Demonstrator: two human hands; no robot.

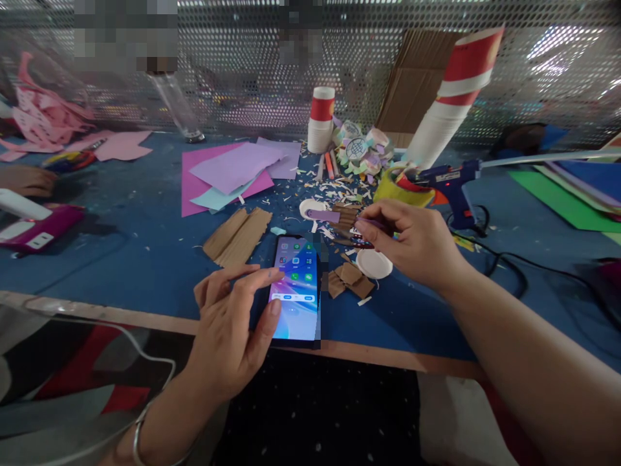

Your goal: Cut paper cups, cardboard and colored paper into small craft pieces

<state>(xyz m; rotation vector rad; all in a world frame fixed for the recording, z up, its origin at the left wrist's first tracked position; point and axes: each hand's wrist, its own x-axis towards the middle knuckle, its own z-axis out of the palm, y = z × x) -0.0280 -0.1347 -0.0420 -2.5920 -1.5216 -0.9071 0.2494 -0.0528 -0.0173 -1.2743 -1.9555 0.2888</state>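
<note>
phone [298,272] corner under left hand [228,336] (thumb side), pink tool [33,228] edge-cropped

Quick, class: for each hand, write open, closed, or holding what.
Left hand: open, fingertips on the phone screen.
Right hand: closed on a small dark object, unidentifiable.

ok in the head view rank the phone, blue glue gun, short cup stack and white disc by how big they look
1. phone, though it lies nearest the camera
2. glue gun and cup stack: too alike to rank
3. white disc
</note>
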